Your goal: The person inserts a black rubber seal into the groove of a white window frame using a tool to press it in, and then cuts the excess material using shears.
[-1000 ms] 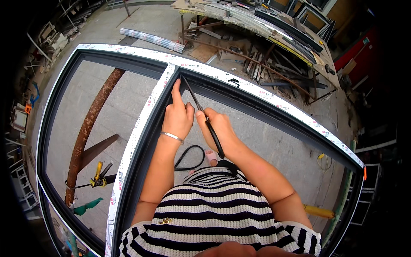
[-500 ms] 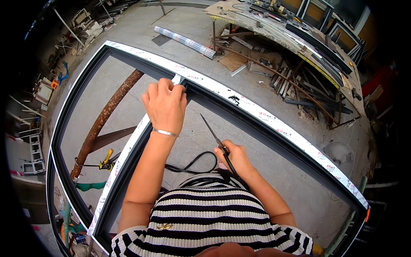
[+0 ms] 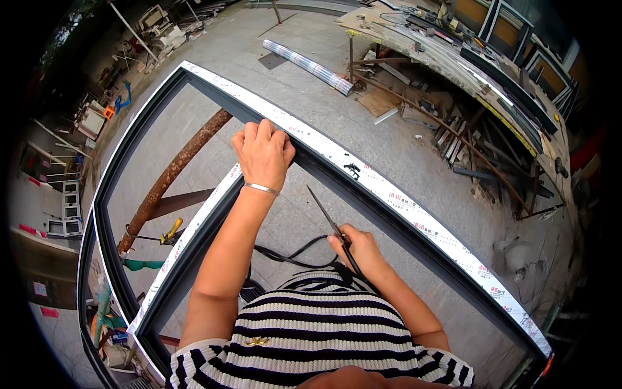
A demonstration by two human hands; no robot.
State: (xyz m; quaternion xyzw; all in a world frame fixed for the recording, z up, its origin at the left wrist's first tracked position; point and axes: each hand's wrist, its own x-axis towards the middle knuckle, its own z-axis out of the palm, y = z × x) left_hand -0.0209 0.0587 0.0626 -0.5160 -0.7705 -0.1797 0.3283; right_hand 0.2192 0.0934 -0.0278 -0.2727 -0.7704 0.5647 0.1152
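At lower centre the right hand (image 3: 363, 249) grasps scissors (image 3: 335, 227), near loose black cord (image 3: 278, 257) apparently yet to be fitted; at upper centre the left hand (image 3: 264, 155), curled, contents undeterminable, bears on the already assembled frame (image 3: 382, 188).

Grey floor (image 3: 402, 149) is spread right across here, lit softly and evenly, faint joints traced over it. Up at the right, a long surface (image 3: 395, 32) is loaded with strips and bars, its near edge streaked with yellow. Underneath, scrap pieces (image 3: 453, 136) are heaped in shadow! Behind, window frames (image 3: 547, 72) are propped upright. Out in the open, a printed roll (image 3: 308, 67) is laid flat, and a brown board (image 3: 379, 105) is seen near the bench legs. Far left, clutter is strewn along the edge, overhung by a slanted pole (image 3: 133, 31).
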